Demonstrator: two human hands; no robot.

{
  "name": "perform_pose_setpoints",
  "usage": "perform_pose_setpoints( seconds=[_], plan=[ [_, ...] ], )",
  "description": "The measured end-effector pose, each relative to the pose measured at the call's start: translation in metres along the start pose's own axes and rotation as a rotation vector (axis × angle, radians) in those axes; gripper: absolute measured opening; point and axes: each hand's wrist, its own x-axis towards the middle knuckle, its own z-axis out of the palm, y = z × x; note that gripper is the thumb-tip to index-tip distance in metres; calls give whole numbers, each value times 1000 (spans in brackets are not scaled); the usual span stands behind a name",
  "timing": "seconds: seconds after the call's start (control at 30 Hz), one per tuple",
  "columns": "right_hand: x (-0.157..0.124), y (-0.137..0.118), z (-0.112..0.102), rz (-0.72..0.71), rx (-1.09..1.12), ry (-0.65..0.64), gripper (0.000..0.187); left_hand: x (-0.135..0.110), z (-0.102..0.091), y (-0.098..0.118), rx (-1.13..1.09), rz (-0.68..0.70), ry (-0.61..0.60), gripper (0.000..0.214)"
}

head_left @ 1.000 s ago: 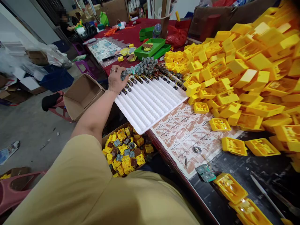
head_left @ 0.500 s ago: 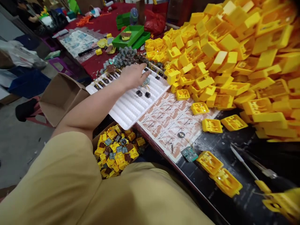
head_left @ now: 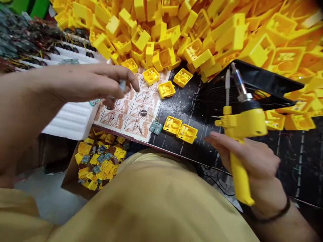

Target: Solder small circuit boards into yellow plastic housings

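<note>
My right hand [head_left: 254, 164] grips the handle of a yellow soldering gun [head_left: 241, 124], its tip pointing up over the black bench mat [head_left: 191, 101]. My left hand [head_left: 88, 82] hovers over the printed sheet [head_left: 128, 112], fingers pinched on a small grey part with thin wires [head_left: 121, 84]. On the sheet below lie a round button cell [head_left: 143, 112] and a small green circuit board [head_left: 155, 127]. Two yellow housings [head_left: 180, 129] sit side by side on the mat, just left of the soldering gun.
A big heap of yellow plastic housings [head_left: 202, 30] fills the back of the bench. A white ridged tray [head_left: 72, 116] with dark wired parts lies at left. A cardboard box of assembled yellow pieces [head_left: 97, 161] stands below the bench edge. A black fan frame [head_left: 262, 82] leans behind the gun.
The view swung right and down. My left hand left the white tray and came over the printed sheet with a small part. My right hand with the soldering gun came into view.
</note>
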Motion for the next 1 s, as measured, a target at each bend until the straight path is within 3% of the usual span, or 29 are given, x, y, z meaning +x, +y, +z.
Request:
perform_pose_setpoints(
  seconds=[0.07, 0.13, 0.23, 0.33, 0.4, 0.47, 0.57, 0.67, 0.77, 0.87, 1.0],
  plan=[
    [10, 4, 8, -118, 30, -14, 26, 11, 19, 12, -57, 45, -75, 32],
    [16, 4, 18, -197, 49, -30, 31, 20, 36, 22, -67, 129, -37, 28],
    [18, -2, 33, -195, 36, -30, 35, 32, 58, 36, -80, 208, 224, 16],
    [21, -8, 45, -138, 5, 49, 32, 40, 82, 42, -32, 275, 524, 13],
    [25, -12, 50, -134, -10, 96, 30, 42, 101, 37, 13, 381, 685, 17],
    [28, -13, 50, -134, -6, 97, 31, 39, 123, 22, 54, 487, 749, 24],
    [28, -14, 43, -136, 40, 90, 42, 24, 151, -5, 228, 551, 672, 27],
    [20, -15, 31, -140, 29, 174, 43, 7, 160, -16, 425, 515, 542, 23],
    [9, -18, 18, -46, 19, 162, 37, 2, 150, -4, 468, 433, 536, 18],
    [-2, -19, 6, 54, 53, 93, 40, 14, 135, 14, 541, 267, 590, 15],
    [-22, -12, -13, 90, 94, 82, 51, 40, 129, 24, 748, 107, 416, 25]
  ],
)
